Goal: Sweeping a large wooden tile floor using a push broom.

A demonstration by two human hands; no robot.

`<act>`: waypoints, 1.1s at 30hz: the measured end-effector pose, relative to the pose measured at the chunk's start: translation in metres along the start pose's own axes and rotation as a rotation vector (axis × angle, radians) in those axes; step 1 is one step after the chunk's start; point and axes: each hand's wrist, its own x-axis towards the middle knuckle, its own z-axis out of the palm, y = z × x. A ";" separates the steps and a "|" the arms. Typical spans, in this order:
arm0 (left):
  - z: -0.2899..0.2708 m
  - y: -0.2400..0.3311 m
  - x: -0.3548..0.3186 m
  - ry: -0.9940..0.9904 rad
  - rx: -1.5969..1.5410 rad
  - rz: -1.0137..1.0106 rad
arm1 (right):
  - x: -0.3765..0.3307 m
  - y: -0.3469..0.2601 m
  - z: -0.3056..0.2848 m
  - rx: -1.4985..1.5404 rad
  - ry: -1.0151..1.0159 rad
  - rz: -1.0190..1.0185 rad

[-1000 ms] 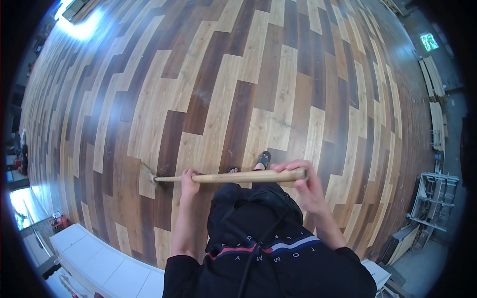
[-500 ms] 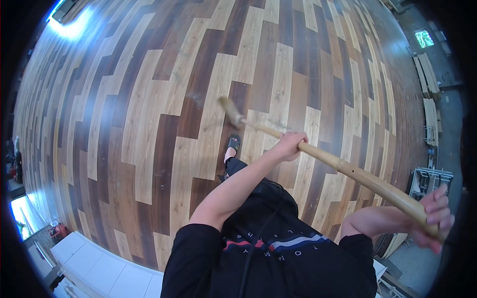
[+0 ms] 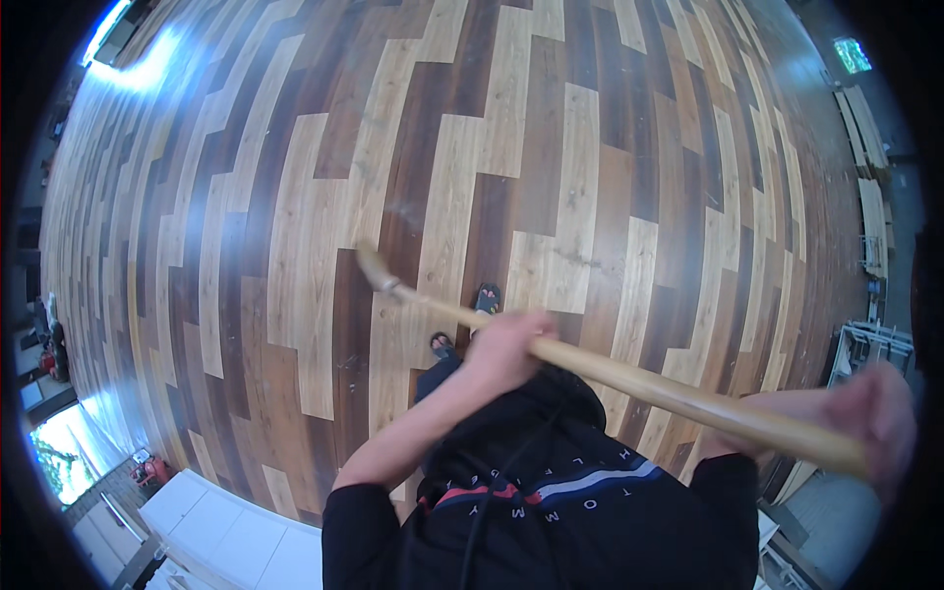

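A long-handled broom [image 3: 649, 385] with a pale bamboo-like stick slants across my front, from low right to the floor ahead on the left. Its small yellowish-brown head [image 3: 374, 267] is smeared by motion, so its bristles cannot be made out. My left hand [image 3: 509, 352] is wrapped round the middle of the stick. Farther right, my right hand [image 3: 873, 421] closes about the upper end of the handle; blur hides part of its fingers. Just beyond the stick are my two sandalled feet, the right sandal [image 3: 487, 298] ahead of the left one [image 3: 442, 344].
Wood-patterned planks in mixed brown tones cover the floor [image 3: 324, 236]. White flat-topped units [image 3: 236, 521] stand behind me at lower left, near a red object [image 3: 149, 470]. Along the right edge are stacked boards [image 3: 865, 128] and a white metal rack [image 3: 865, 344].
The broom head has swept left and somewhat nearer to me. My left hand has moved left and down with the stick. Both feet now show, where one was seen before.
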 end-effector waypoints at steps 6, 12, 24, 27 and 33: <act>-0.094 -0.171 -0.076 0.189 0.258 -0.471 | -0.069 0.215 0.157 0.411 0.241 0.839; -0.124 -0.263 -0.100 0.210 0.296 -0.396 | -0.092 0.254 0.198 0.282 0.243 0.949; -0.060 -0.131 0.019 -0.321 0.089 -0.050 | -0.025 0.084 0.194 -0.693 0.500 0.297; -0.050 -0.112 0.038 -0.376 0.035 0.045 | 0.012 0.061 0.228 -0.812 0.417 0.208; -0.095 -0.103 0.078 -0.464 -0.048 0.249 | 0.089 0.086 0.294 -0.898 -0.202 0.236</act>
